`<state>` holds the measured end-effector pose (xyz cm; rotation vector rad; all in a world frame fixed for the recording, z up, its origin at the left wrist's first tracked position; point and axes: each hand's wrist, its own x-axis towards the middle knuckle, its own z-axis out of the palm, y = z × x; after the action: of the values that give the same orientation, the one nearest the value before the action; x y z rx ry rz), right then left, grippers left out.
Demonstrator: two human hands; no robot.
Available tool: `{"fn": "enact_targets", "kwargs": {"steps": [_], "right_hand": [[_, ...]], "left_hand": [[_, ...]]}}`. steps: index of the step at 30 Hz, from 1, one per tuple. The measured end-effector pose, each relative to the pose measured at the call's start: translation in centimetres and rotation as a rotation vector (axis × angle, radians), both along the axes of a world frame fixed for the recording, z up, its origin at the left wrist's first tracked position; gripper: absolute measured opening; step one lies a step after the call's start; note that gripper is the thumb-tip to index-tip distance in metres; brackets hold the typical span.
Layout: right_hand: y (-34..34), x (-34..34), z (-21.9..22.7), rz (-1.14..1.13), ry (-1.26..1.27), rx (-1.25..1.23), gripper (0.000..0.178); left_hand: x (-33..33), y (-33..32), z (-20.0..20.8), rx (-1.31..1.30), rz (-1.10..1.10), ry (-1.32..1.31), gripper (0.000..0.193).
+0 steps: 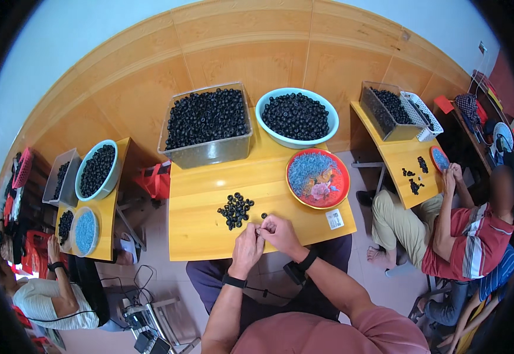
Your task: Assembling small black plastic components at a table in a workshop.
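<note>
"Where is the small dark piece (259, 228)?"

"Just below the middle of the frame, between the left hand (247, 246) and the right hand (280, 233). Both sets of fingertips are together, pinching it. The fingers hide most of it, so I can't tell its shape."

"What might go wrong?"

"It could slip, I'd judge, being so small in bare fingertips. A lone black ring (263, 216) lies just above them; a careless knuckle might send it rolling."

"And the loose pile of black rings (236, 210), left of centre?"

"Round, smooth, with a dull shine and holes through them. Nothing fences them in, so a sweeping forearm could scatter them across the yellow wooden table (201, 177)."

"Right of centre?"

"A round red dish (338, 189) with a flower pattern, heaped with thin, pale blue bits (310, 168). It sits near the table's right edge; an elbow might tip it."

"Top of the frame?"

"A boxy, clear plastic bin (210, 156) and a rounded, light blue basin (299, 143), both full of black rings, before carved-looking wood panelling (242, 62)."
</note>
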<state>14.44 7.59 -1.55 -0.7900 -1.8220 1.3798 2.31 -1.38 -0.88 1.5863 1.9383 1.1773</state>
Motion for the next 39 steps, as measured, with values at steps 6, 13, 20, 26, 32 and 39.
{"fn": "enact_targets", "kwargs": {"steps": [6,13,20,26,32,39], "right_hand": [[-0.5,0.2,0.7,0.004,-0.058,-0.054,0.013],[1.2,0.9,0.4,0.002,0.047,-0.062,0.006],[14.9,2.3,8.0,-0.184,0.195,0.108,0.013],[14.3,0.8,12.1,-0.198,0.040,0.234,0.019],[5.9,0.0,5.1,0.052,-0.508,0.303,0.020],[3.3,-0.6,3.5,-0.013,-0.610,0.457,0.017]], "left_hand": [[-0.2,-0.4,-0.7,0.071,0.006,0.019,0.025],[0.1,-0.5,0.5,0.060,0.056,-0.133,0.036],[-0.5,-0.2,-1.1,0.229,0.236,-0.219,0.020],[-1.4,0.2,-1.5,0.384,0.465,-0.582,0.012],[-1.5,-0.1,-1.7,0.316,0.410,-0.635,0.012],[-0.4,0.0,0.2,0.181,0.314,-0.422,0.012]]}}
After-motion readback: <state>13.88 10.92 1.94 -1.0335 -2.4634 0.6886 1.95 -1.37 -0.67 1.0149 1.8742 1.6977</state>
